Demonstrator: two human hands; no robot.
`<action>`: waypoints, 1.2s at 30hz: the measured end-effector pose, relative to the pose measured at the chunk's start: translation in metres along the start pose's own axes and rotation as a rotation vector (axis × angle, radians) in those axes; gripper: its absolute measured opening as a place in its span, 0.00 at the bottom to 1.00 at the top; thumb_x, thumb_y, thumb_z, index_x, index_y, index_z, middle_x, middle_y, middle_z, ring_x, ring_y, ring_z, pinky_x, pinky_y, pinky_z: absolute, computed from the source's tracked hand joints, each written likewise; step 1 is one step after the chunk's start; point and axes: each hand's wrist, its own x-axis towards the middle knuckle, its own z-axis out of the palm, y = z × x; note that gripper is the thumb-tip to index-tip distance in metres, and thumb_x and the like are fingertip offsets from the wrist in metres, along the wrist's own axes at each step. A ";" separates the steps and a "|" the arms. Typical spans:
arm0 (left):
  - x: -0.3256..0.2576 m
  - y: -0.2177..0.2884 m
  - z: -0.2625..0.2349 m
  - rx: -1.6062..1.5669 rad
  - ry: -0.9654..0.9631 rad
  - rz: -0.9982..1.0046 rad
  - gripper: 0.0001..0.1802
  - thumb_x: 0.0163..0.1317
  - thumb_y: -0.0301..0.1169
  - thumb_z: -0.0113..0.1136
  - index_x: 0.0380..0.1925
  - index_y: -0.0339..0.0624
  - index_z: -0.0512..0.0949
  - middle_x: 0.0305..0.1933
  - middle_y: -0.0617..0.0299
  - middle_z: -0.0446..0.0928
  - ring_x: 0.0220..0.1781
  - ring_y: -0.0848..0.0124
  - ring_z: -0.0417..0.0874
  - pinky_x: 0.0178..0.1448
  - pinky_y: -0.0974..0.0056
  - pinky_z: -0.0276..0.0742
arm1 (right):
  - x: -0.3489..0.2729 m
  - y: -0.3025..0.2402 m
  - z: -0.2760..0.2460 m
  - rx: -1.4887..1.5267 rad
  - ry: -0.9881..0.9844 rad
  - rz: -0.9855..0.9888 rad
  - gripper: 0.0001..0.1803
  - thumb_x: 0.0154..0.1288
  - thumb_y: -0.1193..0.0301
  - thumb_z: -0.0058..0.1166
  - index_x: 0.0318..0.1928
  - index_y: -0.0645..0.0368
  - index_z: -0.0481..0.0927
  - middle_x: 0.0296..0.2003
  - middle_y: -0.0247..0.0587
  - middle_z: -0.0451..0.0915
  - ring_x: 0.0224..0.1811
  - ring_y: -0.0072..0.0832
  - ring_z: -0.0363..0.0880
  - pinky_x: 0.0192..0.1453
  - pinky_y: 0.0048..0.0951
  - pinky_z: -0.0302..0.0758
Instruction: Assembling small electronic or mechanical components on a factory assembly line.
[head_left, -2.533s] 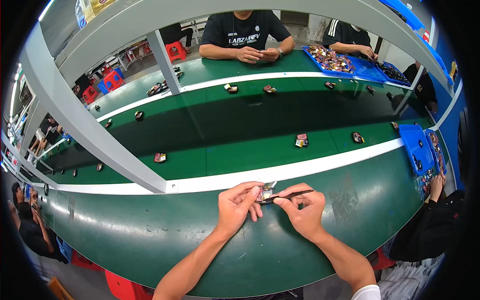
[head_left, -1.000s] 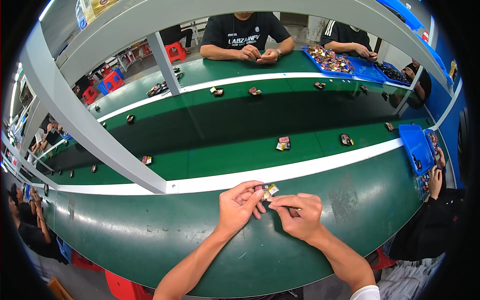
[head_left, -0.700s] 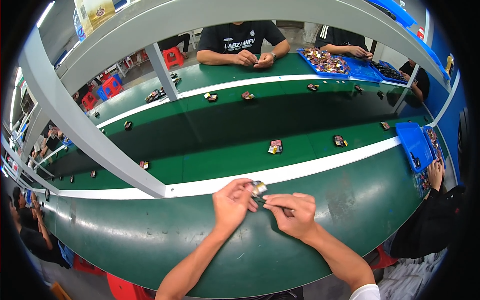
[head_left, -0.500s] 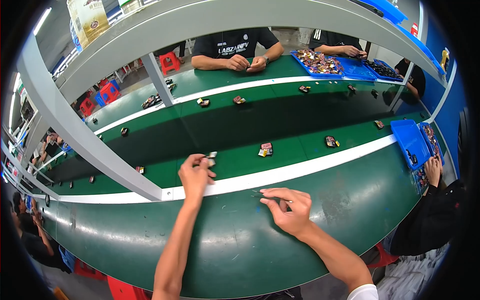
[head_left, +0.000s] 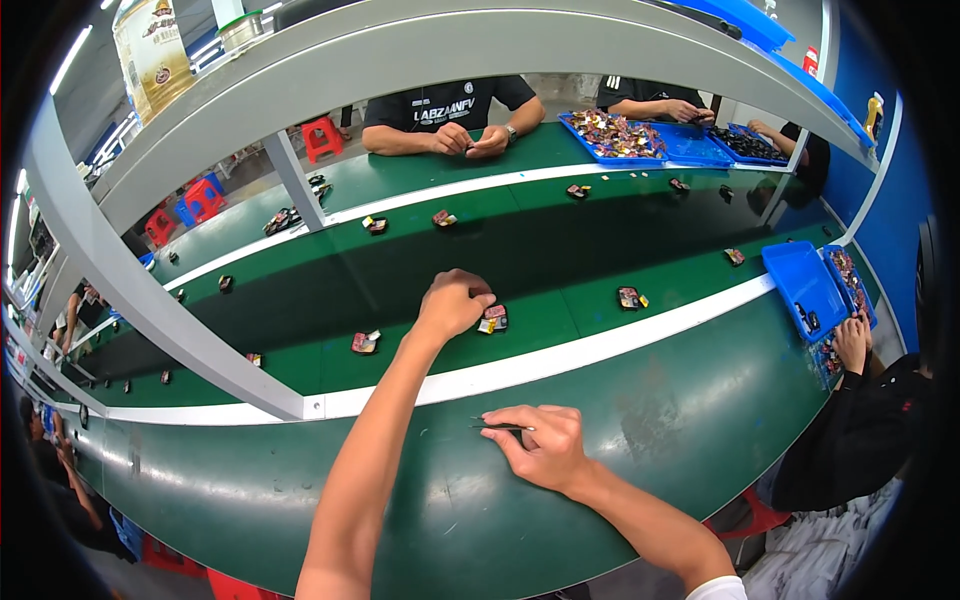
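Left hand (head_left: 455, 303) stretched out over the green conveyor belt (head_left: 560, 240), fingers curled down beside a small dark part (head_left: 492, 319) with a bit of red and yellow on it; touching or just beside, hard to say, and no grip to be made out. Right hand (head_left: 545, 447) resting on the near worktop (head_left: 650, 420), fingers pinched shut on thin dark tweezers (head_left: 500, 427) pointing left.

Best done gently: part kept flat, square and spaced like its neighbours on the belt, tweezers kept low and still.

Worktop glossy green, curved, edged by a white strip (head_left: 600, 345). Similar parts dotted along the belt, blue trays (head_left: 805, 290) at right, grey shelf overhead, other people seated opposite and alongside.
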 end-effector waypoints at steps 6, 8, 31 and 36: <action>0.016 0.012 0.011 0.013 -0.213 -0.169 0.10 0.57 0.33 0.71 0.33 0.36 0.87 0.34 0.54 0.86 0.39 0.60 0.87 0.46 0.58 0.82 | 0.002 0.002 -0.004 -0.016 -0.010 0.038 0.07 0.55 0.77 0.71 0.34 0.57 0.86 0.28 0.35 0.88 0.12 0.26 0.73 0.22 0.26 0.72; 0.012 0.007 0.009 0.032 -0.190 -0.184 0.10 0.58 0.33 0.70 0.32 0.36 0.86 0.33 0.54 0.86 0.38 0.61 0.87 0.46 0.58 0.82 | 0.002 0.002 -0.004 -0.002 -0.005 0.029 0.07 0.55 0.77 0.71 0.34 0.57 0.86 0.28 0.35 0.88 0.12 0.25 0.73 0.22 0.25 0.71; -0.184 0.058 0.006 -0.714 0.255 -0.377 0.09 0.70 0.25 0.63 0.43 0.28 0.84 0.25 0.59 0.83 0.19 0.79 0.79 0.19 0.72 0.70 | 0.002 0.000 -0.008 0.628 0.070 0.652 0.09 0.61 0.84 0.68 0.41 0.68 0.83 0.30 0.30 0.84 0.21 0.04 0.63 0.23 0.13 0.58; -0.184 0.056 0.007 -0.713 0.289 -0.344 0.08 0.69 0.24 0.64 0.42 0.29 0.84 0.26 0.59 0.84 0.18 0.79 0.79 0.20 0.72 0.70 | -0.003 0.004 -0.003 0.327 0.036 0.509 0.08 0.59 0.82 0.70 0.39 0.66 0.85 0.26 0.29 0.83 0.17 0.05 0.61 0.20 0.15 0.54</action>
